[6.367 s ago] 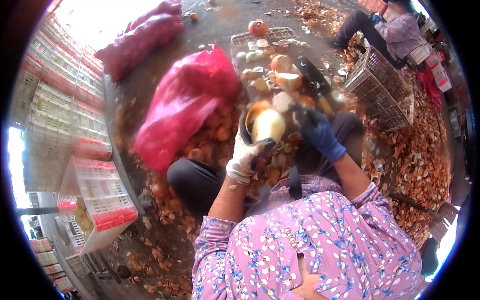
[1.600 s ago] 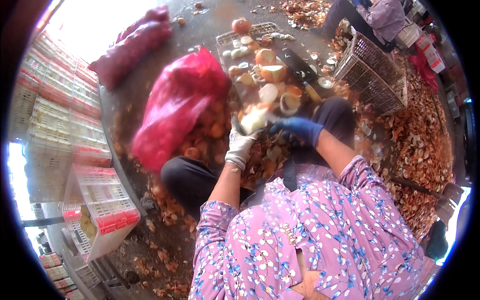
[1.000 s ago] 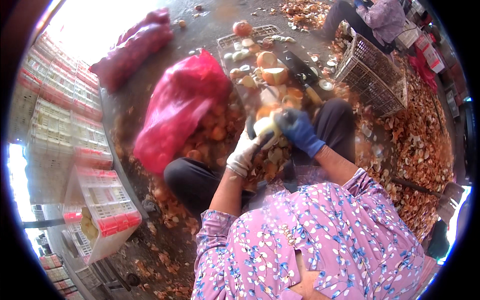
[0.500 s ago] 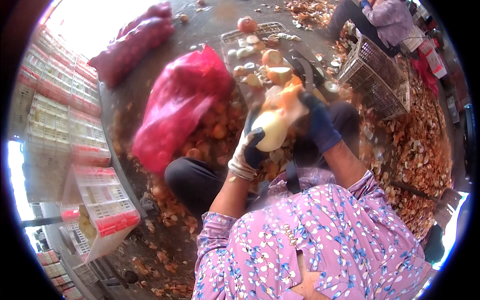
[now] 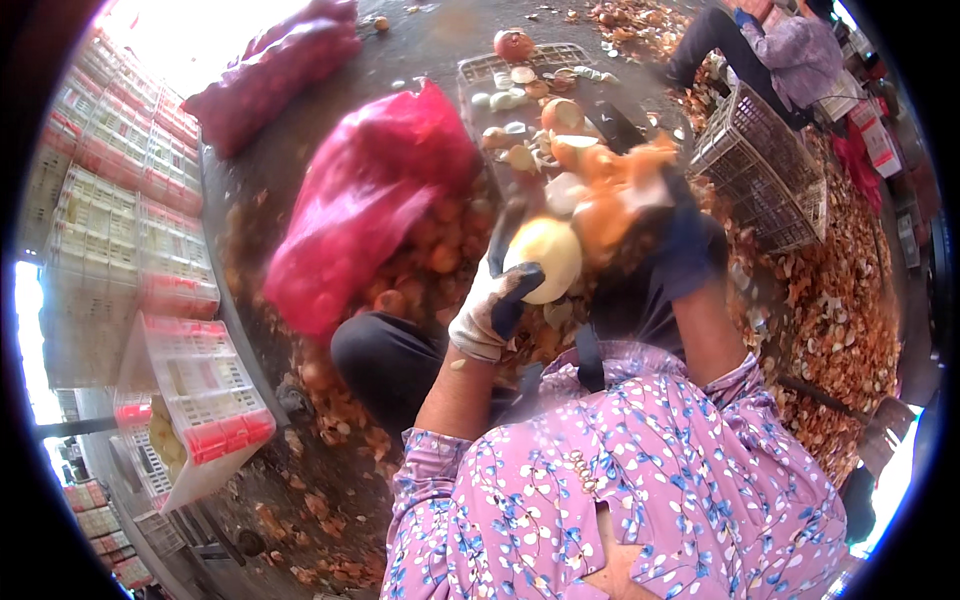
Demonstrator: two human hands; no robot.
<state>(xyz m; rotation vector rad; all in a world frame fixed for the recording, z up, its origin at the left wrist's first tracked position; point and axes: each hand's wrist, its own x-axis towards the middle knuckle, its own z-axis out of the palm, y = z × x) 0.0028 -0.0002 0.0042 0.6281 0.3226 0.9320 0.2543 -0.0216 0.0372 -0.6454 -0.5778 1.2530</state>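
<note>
My left hand (image 5: 488,310), in a white glove with dark palm, grips a pale peeled onion (image 5: 543,260) between my bent knees. Just right of it, loose orange skins (image 5: 625,195) are smeared by motion beside my right hand (image 5: 680,235), whose blue glove is too blurred to show its fingers. In front, halved onions (image 5: 565,117) and trimmed scraps lie along an upturned crate (image 5: 480,70), with a dark cleaver (image 5: 617,127) partly hidden behind the flying skins. A pink mesh bag (image 5: 370,190) lies at the left, onions spilling from it.
Stacked white crates (image 5: 175,255) line the left side. Another mesh bag (image 5: 270,85) lies at upper left. A brown crate (image 5: 750,165) stands at the right, near a person (image 5: 790,60) in purple. Peel heaps (image 5: 840,320) cover the right-hand floor.
My right hand has swung outward to the right, separating orange skin from the onion. My left hand still grips the onion, whose pale surface now shows plainly.
</note>
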